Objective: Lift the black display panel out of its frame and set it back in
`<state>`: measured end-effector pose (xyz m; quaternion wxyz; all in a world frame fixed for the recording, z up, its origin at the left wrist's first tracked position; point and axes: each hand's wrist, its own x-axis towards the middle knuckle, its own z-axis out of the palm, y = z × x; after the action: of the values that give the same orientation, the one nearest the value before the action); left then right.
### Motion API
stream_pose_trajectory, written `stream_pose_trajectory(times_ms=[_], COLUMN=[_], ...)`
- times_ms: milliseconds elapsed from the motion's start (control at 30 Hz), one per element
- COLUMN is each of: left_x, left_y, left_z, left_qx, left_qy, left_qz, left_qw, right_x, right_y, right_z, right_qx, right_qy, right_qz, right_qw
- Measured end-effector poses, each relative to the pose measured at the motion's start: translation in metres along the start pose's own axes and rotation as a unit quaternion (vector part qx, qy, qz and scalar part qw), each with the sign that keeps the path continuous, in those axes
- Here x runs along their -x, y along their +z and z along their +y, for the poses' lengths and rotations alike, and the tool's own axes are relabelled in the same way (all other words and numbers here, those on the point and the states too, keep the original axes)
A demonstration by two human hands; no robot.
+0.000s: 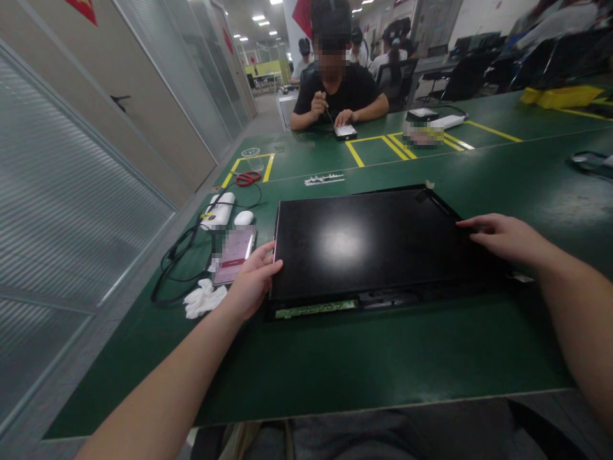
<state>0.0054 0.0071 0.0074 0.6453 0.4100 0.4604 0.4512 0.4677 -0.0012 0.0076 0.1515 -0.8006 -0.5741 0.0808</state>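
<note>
A: so what's being held, and in what?

B: a black screen panel (364,249) is being carried by a black housing (431,294) on the green table (383,364). A green circuit strip (316,310) is being exposed along the near edge.

A: how's it being gripped?

B: left edge is being pinched by the left hand (253,280); right edge is being touched by fingertips of the right hand (510,239), though whether it's being clamped can't be told from here tbh.

A: any cups?

B: yeah, a clear cup (253,160) is being boxed in by yellow tape (269,167), just beyond the red scissors (248,179).

The screen (364,246) looks smooth, glossy; the tabletop (383,364), faintly shiny; the tissue (205,298), matt paper.
</note>
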Motion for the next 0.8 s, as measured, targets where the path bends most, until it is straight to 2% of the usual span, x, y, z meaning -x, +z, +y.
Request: stream_pose_trajectory(times_ms=[433, 600, 800], left_x=[-0.003, -0.003, -0.003], left_y=[-0.005, -0.008, -0.012], left_z=[-0.002, 0.001, -0.001], left_qx=[-0.04, -0.082, -0.161], left_qy=[0.033, 0.073, 0.081], left_qz=[-0.012, -0.01, 0.064], left_qw=[0.999, 0.994, 0.982], right_x=[-0.002, -0.002, 0.001], right_y=[0.0, -0.001, -0.003], right_z=[0.002, 0.0, -0.001], right_qx=[0.015, 0.007, -0.023], right_qy=[0.007, 0.007, 0.0], right_qz=[0.005, -0.007, -0.03], right_qw=[1.0, 1.0, 0.999])
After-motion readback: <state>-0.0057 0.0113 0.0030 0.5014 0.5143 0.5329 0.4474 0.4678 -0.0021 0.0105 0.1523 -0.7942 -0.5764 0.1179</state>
